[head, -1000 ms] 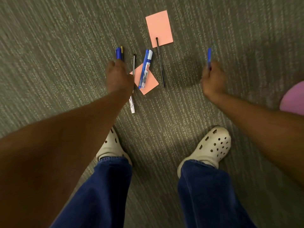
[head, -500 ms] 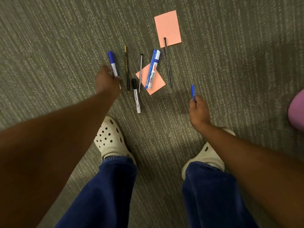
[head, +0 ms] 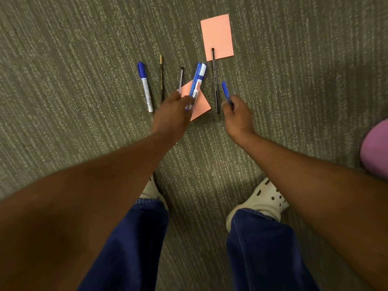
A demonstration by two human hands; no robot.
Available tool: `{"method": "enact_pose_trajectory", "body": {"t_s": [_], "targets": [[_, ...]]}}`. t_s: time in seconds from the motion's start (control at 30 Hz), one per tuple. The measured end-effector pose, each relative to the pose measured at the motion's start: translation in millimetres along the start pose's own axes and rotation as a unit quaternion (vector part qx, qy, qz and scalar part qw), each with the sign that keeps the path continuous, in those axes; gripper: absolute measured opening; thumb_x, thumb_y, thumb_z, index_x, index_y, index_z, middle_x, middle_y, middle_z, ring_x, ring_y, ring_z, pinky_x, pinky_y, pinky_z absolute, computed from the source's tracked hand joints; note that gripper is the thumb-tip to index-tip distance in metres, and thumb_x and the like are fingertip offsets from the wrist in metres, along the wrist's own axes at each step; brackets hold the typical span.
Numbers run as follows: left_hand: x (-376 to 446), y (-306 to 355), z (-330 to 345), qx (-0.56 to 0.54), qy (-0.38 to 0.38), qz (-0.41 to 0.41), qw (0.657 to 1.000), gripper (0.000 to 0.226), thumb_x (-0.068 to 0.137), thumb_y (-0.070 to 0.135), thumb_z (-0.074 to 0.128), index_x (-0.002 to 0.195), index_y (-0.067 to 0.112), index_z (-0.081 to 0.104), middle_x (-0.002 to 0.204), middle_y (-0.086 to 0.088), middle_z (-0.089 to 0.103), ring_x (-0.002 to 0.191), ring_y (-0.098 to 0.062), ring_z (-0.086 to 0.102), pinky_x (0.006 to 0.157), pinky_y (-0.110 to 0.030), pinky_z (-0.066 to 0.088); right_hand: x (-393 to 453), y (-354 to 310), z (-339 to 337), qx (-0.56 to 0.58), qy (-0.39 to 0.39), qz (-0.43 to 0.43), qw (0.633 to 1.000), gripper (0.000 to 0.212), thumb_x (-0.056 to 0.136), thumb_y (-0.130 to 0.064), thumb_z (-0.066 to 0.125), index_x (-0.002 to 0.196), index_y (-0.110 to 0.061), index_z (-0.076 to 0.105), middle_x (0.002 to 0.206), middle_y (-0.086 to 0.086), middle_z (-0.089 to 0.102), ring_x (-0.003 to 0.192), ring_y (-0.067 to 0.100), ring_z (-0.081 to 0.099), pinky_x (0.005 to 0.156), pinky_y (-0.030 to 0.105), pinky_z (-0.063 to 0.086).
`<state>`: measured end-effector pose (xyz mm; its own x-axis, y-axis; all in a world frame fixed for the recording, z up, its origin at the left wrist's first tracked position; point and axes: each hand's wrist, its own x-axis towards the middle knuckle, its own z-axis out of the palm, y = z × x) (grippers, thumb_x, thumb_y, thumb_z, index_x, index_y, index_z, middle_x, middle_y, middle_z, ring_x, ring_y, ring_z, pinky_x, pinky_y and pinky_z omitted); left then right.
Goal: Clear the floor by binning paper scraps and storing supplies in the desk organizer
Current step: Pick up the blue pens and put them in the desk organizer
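Pens and markers lie in a row on the grey carpet: a blue-capped white marker (head: 144,87), a gold-topped pencil (head: 161,77), a thin grey pen (head: 181,78), a blue and a white marker side by side (head: 197,80) on a small pink paper scrap (head: 201,103), and a black pen (head: 215,80). The top of the black pen rests on a larger pink paper scrap (head: 217,34). My left hand (head: 172,117) covers the lower end of the paired markers, fingers touching them; its grip is hidden. My right hand (head: 238,116) is closed on a blue pen (head: 225,90) just right of the black pen.
My two legs in blue jeans and white perforated clogs (head: 266,198) stand below the supplies. A rounded pink object (head: 375,148) juts in at the right edge. No bin or desk organizer is in view.
My left hand has moved right, from the blue-capped marker to the paired markers, now hiding a black-capped marker. My right hand has moved up beside the black pen with the blue pen.
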<state>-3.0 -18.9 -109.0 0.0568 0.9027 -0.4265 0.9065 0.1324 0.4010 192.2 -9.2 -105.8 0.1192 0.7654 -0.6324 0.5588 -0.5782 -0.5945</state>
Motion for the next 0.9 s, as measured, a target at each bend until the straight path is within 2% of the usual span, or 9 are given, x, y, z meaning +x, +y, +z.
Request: {"method": "enact_pose_trajectory", "body": {"t_s": [0.1, 0.2, 0.37, 0.43, 0.53, 0.67, 0.83, 0.9], "targets": [[16, 14, 3, 0.004, -0.003, -0.031, 0.999, 0.029, 0.105, 0.025, 0.052, 0.132, 0.019, 0.061, 0.125, -0.011, 0.059, 0.104, -0.034, 0.066, 0.073, -0.042, 0.051, 5, -6, 10, 0.009, 0.013, 0.032, 0.999, 0.019, 0.108, -0.025, 0.048, 0.092, -0.015, 0.054, 0.079, -0.001, 0.052, 0.065, 0.013, 0.044, 0.059, 0.033, 0.031], [32, 25, 2, -0.015, -0.001, -0.091, 0.996, 0.03, 0.105, 0.021, 0.05, 0.134, 0.012, 0.056, 0.132, -0.013, 0.057, 0.11, -0.038, 0.066, 0.083, -0.048, 0.052, 3, -4, 18, 0.013, 0.031, 0.059, 0.998, 0.021, 0.107, -0.026, 0.048, 0.089, -0.016, 0.053, 0.075, -0.004, 0.05, 0.065, 0.013, 0.044, 0.055, 0.031, 0.031], [48, 34, -2, -0.006, -0.003, -0.128, 0.992, 0.038, 0.098, 0.001, 0.048, 0.135, 0.009, 0.05, 0.121, -0.019, 0.067, 0.108, -0.039, 0.067, 0.083, -0.049, 0.055, -2, 5, 20, 0.013, 0.034, 0.079, 0.996, 0.03, 0.107, -0.025, 0.049, 0.077, -0.023, 0.045, 0.071, -0.007, 0.047, 0.058, 0.007, 0.04, 0.05, 0.029, 0.028], [53, 36, -4, -0.004, -0.014, -0.13, 0.991, 0.038, 0.096, 0.0, 0.05, 0.133, 0.008, 0.049, 0.118, -0.019, 0.069, 0.107, -0.039, 0.069, 0.081, -0.047, 0.055, -2, 7, 18, 0.013, 0.03, 0.085, 0.996, 0.028, 0.107, -0.027, 0.048, 0.08, -0.021, 0.048, 0.072, -0.006, 0.049, 0.058, 0.007, 0.041, 0.05, 0.028, 0.029], [60, 33, -8, -0.015, -0.018, -0.138, 0.99, 0.033, 0.096, 0.005, 0.054, 0.128, 0.008, 0.05, 0.113, -0.018, 0.07, 0.102, -0.039, 0.069, 0.073, -0.042, 0.05, 1, 8, 16, 0.016, 0.023, 0.09, 0.996, 0.022, 0.107, -0.028, 0.048, 0.087, -0.019, 0.053, 0.072, -0.007, 0.05, 0.058, 0.007, 0.042, 0.05, 0.028, 0.03], [66, 28, -11, -0.04, -0.002, -0.146, 0.988, 0.022, 0.096, 0.015, 0.057, 0.116, 0.006, 0.057, 0.111, -0.018, 0.069, 0.099, -0.037, 0.067, 0.07, -0.037, 0.041, 7, 4, 14, 0.013, 0.026, 0.091, 0.995, 0.023, 0.107, -0.028, 0.048, 0.086, -0.019, 0.053, 0.072, -0.007, 0.05, 0.058, 0.008, 0.042, 0.049, 0.027, 0.03], [72, 25, -20, -0.061, 0.007, -0.158, 0.985, 0.022, 0.089, 0.027, 0.07, 0.101, 0.009, 0.072, 0.102, -0.011, 0.074, 0.093, -0.03, 0.071, 0.075, -0.038, 0.056, 10, -6, 15, 0.069, 0.006, 0.102, 0.992, 0.024, 0.105, -0.031, 0.052, 0.086, -0.018, 0.059, 0.074, -0.001, 0.055, 0.065, 0.015, 0.048, 0.063, 0.031, 0.039], [70, 29, -24, -0.07, 0.011, -0.143, 0.987, 0.022, 0.084, 0.032, 0.07, 0.087, 0.011, 0.07, 0.088, -0.008, 0.07, 0.081, -0.026, 0.068, 0.064, -0.032, 0.048, 8, -10, 14, 0.119, -0.014, 0.114, 0.986, 0.029, 0.105, -0.035, 0.052, 0.082, -0.019, 0.06, 0.071, -0.001, 0.054, 0.061, 0.015, 0.046, 0.061, 0.033, 0.037]]}}
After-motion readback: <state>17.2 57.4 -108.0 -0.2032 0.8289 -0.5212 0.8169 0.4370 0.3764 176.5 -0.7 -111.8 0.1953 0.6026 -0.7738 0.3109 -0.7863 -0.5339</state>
